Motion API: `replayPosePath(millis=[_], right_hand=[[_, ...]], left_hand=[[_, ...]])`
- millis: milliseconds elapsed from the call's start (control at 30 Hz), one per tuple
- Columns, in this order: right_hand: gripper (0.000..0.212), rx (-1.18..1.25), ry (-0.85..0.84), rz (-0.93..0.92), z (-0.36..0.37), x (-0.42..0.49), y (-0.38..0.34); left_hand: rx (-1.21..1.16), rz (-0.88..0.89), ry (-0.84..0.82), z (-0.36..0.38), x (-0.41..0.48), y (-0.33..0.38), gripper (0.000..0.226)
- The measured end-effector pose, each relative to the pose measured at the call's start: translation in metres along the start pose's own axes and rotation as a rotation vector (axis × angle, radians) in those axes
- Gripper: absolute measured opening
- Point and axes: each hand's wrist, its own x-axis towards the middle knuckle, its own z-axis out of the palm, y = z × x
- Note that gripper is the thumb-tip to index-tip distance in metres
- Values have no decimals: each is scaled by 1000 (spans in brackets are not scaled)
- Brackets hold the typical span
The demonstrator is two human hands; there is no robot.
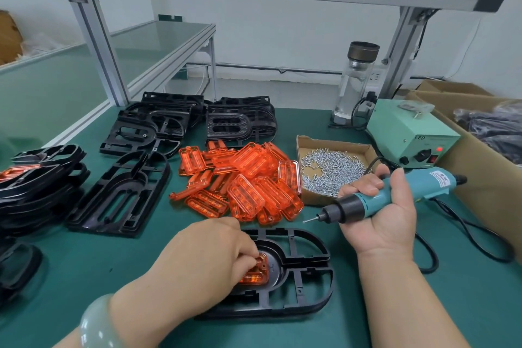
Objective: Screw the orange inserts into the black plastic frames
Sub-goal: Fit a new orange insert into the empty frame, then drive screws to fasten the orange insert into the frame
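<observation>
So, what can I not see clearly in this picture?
Head view:
Insert: mostly hidden under the left hand; whether it sits fully in the frame is unclear.
Driver bit: too small to see what its tip carries.
Carton: cut off by the right edge; dark contents unclear.
</observation>
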Motion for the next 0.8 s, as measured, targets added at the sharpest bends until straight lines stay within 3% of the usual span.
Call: replayPosePath(millis=[200, 300, 467, 700, 800], right_hand=[[15, 12, 23, 6, 1, 1, 0], [15, 15, 27, 10, 1, 1, -1], [15, -7, 25, 7, 3, 5, -1], [15, -23, 15, 2, 3, 8, 0], [15, -18, 11, 8, 3, 8, 0]], left_hand=[[-217, -12, 248, -16, 39, 15, 20], [-246, 35, 295, -18, 75, 29, 26], [-88, 100, 162, -8, 141, 44, 34], [156, 9, -156, 12, 185, 48, 56], [242, -33, -250, 17, 190, 51, 44]])
